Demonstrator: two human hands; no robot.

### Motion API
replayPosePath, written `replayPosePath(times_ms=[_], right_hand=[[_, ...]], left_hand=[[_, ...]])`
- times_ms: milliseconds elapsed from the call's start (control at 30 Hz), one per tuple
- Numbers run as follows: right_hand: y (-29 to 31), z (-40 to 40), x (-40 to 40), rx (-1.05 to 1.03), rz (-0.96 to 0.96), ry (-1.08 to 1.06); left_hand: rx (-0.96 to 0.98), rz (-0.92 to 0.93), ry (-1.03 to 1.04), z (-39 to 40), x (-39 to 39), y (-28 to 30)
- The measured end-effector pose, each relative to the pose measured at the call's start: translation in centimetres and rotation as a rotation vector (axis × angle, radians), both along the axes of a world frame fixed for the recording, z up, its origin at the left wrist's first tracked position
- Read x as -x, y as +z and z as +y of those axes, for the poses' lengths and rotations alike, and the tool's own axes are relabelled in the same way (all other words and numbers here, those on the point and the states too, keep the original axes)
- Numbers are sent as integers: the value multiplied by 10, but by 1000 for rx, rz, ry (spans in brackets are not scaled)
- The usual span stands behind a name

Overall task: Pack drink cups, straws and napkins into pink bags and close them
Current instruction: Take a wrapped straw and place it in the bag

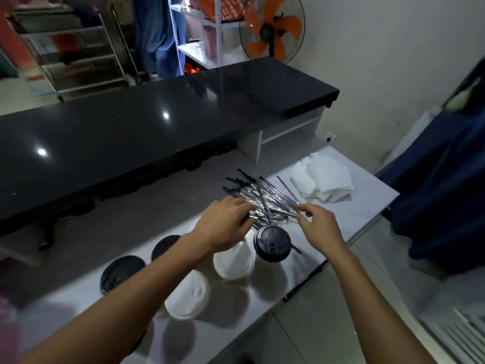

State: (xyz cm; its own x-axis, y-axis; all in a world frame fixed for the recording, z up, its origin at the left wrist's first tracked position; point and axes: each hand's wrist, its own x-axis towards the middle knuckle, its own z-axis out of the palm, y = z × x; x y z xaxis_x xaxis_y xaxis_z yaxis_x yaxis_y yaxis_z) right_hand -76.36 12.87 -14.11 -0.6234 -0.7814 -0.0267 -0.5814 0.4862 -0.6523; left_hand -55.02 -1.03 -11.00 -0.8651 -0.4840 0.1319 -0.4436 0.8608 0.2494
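Both hands at straws (265, 203), right hand (319, 222) pinching one, left hand (223, 222) loosely curled on pile: forearm may topple cups (233, 261) beneath

wrapped black straws (265, 203) piled, lidded cups (271, 244) upright

No text, label, brand, number or sign can be read. The black cup lid (273, 243) near the middle of the table (367, 190) has raised moulded marks, too blurred to make out. The orange and red items (210, 3) on the far shelf carry a pale pattern that may be lettering, but it is too small and soft to read. The wrapped straws (265, 200) and the white napkins (322, 182) at the far right show no legible print.
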Motion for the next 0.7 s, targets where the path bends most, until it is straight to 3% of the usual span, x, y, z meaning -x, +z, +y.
replayPosePath(times_ms=[167,367,700], right_hand=[[-31,-36,49,-112,-42,79],[-58,-95,57,-242,82,275],[-83,-131,41,-328,345,314]], left_hand=[[-28,-43,35,-19,45,-14],[-57,-53,67,-38,64,-28],[-47,12,60,-48,64,-41]])
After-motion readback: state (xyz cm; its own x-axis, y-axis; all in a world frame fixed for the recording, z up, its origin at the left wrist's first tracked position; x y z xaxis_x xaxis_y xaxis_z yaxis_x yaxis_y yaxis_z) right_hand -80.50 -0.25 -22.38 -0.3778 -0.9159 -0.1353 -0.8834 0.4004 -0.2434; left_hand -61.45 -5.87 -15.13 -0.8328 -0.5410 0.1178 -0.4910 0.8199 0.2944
